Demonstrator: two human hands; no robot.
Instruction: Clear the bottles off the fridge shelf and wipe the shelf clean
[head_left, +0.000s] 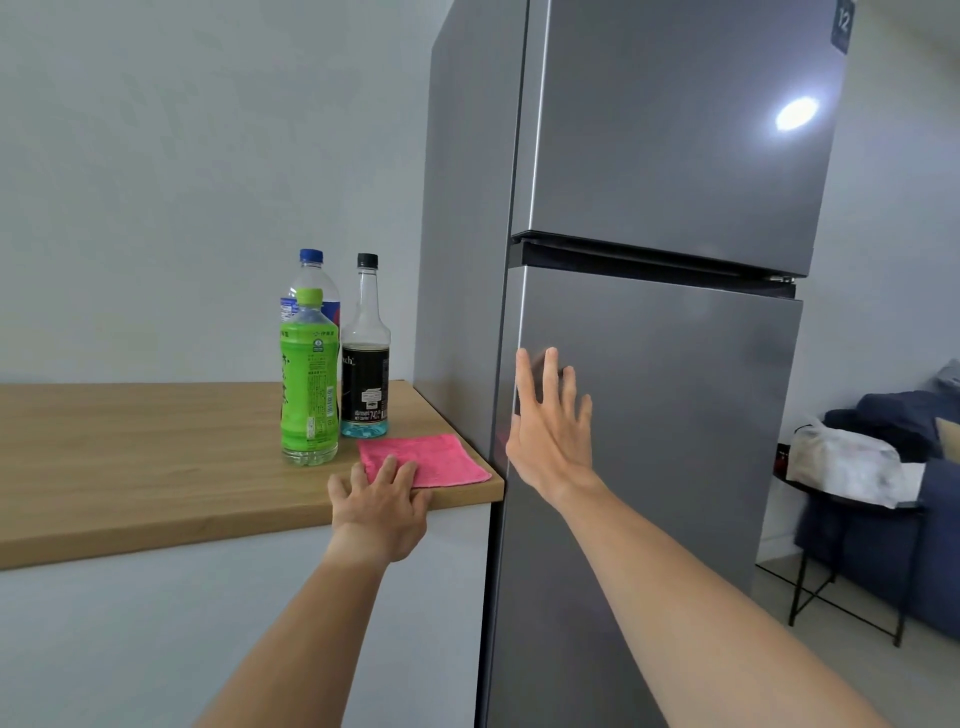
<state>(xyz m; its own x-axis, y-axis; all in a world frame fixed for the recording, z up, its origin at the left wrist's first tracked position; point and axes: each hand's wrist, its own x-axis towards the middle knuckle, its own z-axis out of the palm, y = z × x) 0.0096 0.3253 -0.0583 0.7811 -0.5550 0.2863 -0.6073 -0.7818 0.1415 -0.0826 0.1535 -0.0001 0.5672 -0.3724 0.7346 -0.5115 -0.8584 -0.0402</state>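
Note:
A grey two-door fridge (670, 156) stands on the right with both doors closed; its shelf is hidden. My right hand (550, 421) lies flat and open against the left edge of the lower door. Three bottles stand upright on the wooden counter (130, 457): a green-labelled one (308, 384) in front, a blue-capped one (311, 275) behind it, and a clear one with a black cap and black label (365, 358). A folded pink cloth (436, 460) lies at the counter's right corner. My left hand (379, 504) rests open with its fingertips on the cloth's near-left edge.
A pale wall runs behind the counter, and a white cabinet front sits below it. At the right, a black metal-legged side table (852, 525) carries a white bundle, beside a dark blue sofa (935, 545).

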